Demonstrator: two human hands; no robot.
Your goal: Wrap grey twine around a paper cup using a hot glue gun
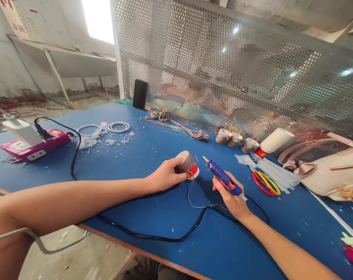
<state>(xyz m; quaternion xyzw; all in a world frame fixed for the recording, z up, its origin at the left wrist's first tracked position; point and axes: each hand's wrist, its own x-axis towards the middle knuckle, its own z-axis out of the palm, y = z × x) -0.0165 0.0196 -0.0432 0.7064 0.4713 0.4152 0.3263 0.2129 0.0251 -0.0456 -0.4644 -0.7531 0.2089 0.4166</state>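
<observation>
My left hand (166, 174) is wrapped round a paper cup (185, 162) that lies tilted on the blue table. Grey cord covers most of the cup's side, and a red band with a white rim shows at its lower right end. A loose length of the cord (190, 200) trails from the cup toward my right wrist. My right hand (231, 194) grips a blue hot glue gun (223, 177), its nozzle aimed up and left, a short gap away from the cup.
A pink power strip (36, 146) with a white charger sits at left; a black cable (153, 236) crosses the front. Scissors (265, 183), glue sticks (284, 177), stacked cups (275, 142) and a pale bag (334, 171) lie right. Cord bundles (176, 124) and a phone (140, 94) line a perforated screen.
</observation>
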